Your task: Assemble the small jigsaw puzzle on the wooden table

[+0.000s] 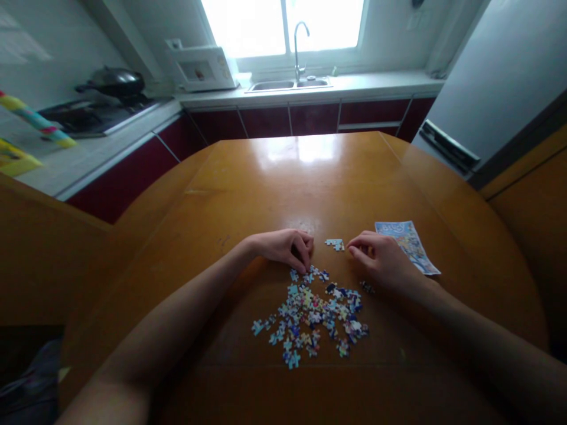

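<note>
A heap of several small colourful jigsaw pieces [310, 316] lies on the round wooden table [283, 177] in front of me. My left hand [286, 247] rests at the heap's far edge, fingers curled down with the fingertips touching the nearest pieces. My right hand [381, 260] lies to the right, fingers drawn together in a pinch; what they hold is too small to see. Between the hands sit two or three joined pale blue pieces [335, 243]. A printed picture sheet [407, 245] lies under the far side of my right hand.
Beyond the table runs a kitchen counter with a sink and tap [297, 65], a white appliance [201, 68] and a hob with a dark wok [115, 82]. A grey fridge [487, 88] stands at the right. A wooden chair back [39, 236] is at the left.
</note>
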Demonstrator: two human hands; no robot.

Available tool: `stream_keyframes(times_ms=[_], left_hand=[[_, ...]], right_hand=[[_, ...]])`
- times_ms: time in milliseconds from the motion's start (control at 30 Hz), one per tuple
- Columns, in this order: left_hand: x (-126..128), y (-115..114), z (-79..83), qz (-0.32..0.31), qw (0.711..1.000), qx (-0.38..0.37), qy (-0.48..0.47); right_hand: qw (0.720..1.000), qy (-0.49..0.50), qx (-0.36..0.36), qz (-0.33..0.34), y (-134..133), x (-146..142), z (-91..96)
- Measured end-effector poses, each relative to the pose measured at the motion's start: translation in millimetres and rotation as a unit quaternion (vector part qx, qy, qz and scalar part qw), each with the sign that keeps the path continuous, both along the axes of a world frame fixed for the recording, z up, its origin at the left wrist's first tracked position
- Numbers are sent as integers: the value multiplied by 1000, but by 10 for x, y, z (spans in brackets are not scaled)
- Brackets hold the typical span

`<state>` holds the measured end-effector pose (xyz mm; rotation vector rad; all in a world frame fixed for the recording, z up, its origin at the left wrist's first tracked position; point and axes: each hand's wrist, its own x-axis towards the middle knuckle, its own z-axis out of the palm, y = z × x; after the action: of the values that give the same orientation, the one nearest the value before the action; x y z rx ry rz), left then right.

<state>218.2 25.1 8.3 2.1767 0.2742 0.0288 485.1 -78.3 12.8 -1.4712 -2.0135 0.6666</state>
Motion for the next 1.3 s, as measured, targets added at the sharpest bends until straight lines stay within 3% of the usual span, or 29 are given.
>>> stream_keyframes(times_ms=[267,500,633,1067,1200,1300], left_hand=[[39,-19,29,9,1000,9,7],[71,-20,46,27,999,18,1],[62,-15,18,23,999,22,-1],[47,9,58,48,999,8,-1],[33,12,34,53,998,9,-17],[16,22,11,63,998,4,-27]], right_hand=[[1000,0,-6,3,21,47,50],[990,-25,-81,112,-141,-83,27],[985,-62,-84,141,-243,-172,-15],[982,-80,-71,154,-251,-82,171],[976,-113,-74,170,-236,-55,160],[978,-137,-68,144,-200,-16,129]])
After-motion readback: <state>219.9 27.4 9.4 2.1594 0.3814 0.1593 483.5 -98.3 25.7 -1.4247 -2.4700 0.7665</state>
